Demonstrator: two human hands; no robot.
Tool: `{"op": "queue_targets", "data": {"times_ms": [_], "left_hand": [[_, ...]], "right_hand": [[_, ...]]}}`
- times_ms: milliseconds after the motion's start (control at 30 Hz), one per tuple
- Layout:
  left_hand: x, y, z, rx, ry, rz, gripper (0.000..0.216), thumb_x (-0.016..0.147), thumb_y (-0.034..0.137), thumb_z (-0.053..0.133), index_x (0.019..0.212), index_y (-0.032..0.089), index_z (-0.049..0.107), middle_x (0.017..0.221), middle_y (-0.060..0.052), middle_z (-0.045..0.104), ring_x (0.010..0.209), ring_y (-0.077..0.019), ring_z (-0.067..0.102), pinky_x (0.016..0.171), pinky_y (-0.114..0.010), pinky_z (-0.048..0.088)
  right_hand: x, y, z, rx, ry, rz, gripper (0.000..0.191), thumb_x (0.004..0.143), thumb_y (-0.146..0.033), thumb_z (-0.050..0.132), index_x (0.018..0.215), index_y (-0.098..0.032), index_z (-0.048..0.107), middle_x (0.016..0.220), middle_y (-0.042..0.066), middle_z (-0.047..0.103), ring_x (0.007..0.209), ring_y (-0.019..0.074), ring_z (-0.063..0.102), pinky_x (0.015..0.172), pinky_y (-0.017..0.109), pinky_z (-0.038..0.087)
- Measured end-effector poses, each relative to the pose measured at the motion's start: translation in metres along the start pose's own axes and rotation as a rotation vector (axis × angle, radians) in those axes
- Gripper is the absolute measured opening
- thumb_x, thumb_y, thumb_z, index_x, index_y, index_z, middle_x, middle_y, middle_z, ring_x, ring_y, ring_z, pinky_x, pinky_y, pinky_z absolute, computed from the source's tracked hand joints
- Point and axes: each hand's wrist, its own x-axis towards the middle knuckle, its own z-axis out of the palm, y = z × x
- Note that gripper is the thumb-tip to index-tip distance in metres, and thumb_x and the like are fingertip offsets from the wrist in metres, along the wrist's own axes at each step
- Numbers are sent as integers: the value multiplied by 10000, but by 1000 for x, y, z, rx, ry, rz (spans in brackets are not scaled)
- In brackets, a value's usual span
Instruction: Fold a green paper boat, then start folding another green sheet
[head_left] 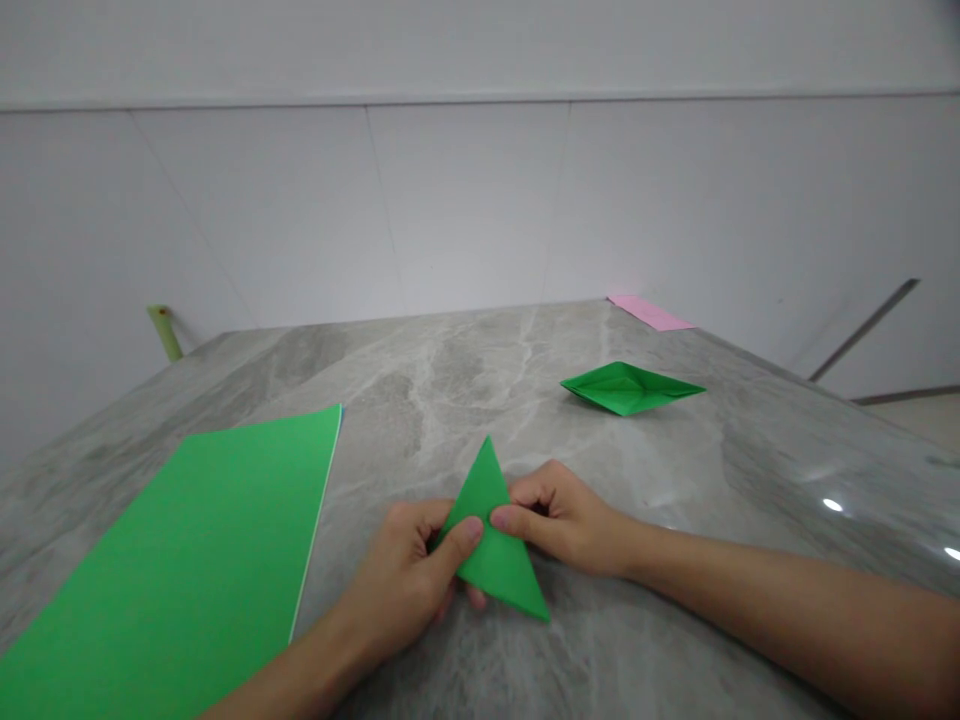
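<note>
A green folded paper triangle [496,565] is held up off the table between my two hands, one corner pointing away from me. My left hand [416,565] grips its left side, thumb on the front face and fingers behind. On the opposite edge, my right hand [566,520] pinches the paper between thumb and bent fingers. Both thumbs nearly meet on the paper's middle. Farther off to the right, a green folded paper boat [630,388] lies on the table, its long ends pointing left and right.
A stack of green paper sheets [202,560] lies at the left, close to my left forearm. Pink paper [651,312] rests at the far right edge of the grey marble-patterned table [450,380]. Behind stands a white wall [465,200], with a light green pipe [165,333] at the left.
</note>
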Motion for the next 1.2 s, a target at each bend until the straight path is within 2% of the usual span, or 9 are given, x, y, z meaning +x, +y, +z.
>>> {"op": "queue_targets", "data": {"times_ms": [67,100,233,433,500,733,900,1000,1200], "left_hand": [[0,1,-1,-12,-98,-36,476,896,546,494,686,141,625,536,-33,633,345,-73,393,344,-191,243],[0,1,-1,-5,-94,-47,481,894,551,493,679,141,623,530,-37,634,337,-75,397,338,-191,245],[0,3,1,78,90,4,473,917,504,463,655,143,621,520,-34,627,342,-84,445,362,-192,299],[-1,6,0,140,259,69,442,910,445,487,595,164,618,363,23,503,329,-109,465,405,-216,353],[0,5,-2,112,300,73,428,899,446,507,591,169,612,374,17,529,338,-118,492,410,-220,367],[6,1,-5,-79,164,-14,343,838,471,575,697,162,621,449,-17,634,379,-146,566,417,-231,443],[5,8,-6,-138,249,23,292,829,412,590,766,142,682,615,-62,732,545,-196,695,546,-282,559],[4,9,-9,-163,300,24,283,818,408,617,765,143,700,665,-65,747,601,-215,719,581,-302,584],[8,8,-10,-213,200,-50,277,759,417,707,775,142,733,748,-74,763,673,-230,730,615,-319,598]], "right_hand": [[0,1,0,-24,-17,-5,531,871,-535,576,524,-162,426,521,-57,302,486,59,272,432,210,188],[0,1,0,-24,-15,-1,529,870,-532,578,525,-162,425,522,-58,301,486,59,273,432,210,188],[2,1,1,34,25,43,527,849,-561,591,537,-165,435,496,-66,315,465,56,284,426,208,199],[4,0,0,73,41,106,524,795,-598,635,559,-164,461,499,-64,372,461,55,320,427,209,220],[4,2,0,67,63,113,524,782,-592,653,552,-168,449,501,-65,366,465,57,319,432,212,222],[3,5,2,18,121,98,527,773,-587,661,537,-166,449,515,-62,349,494,65,312,453,220,229],[3,1,1,44,81,105,458,799,-528,666,586,-130,587,504,-42,455,468,65,365,448,211,255],[3,-1,0,24,67,96,402,827,-469,659,652,-107,680,478,-40,481,427,53,338,415,201,219],[-1,0,-1,35,19,101,390,815,-460,681,661,-102,699,471,-25,535,380,41,335,374,181,203]]}}
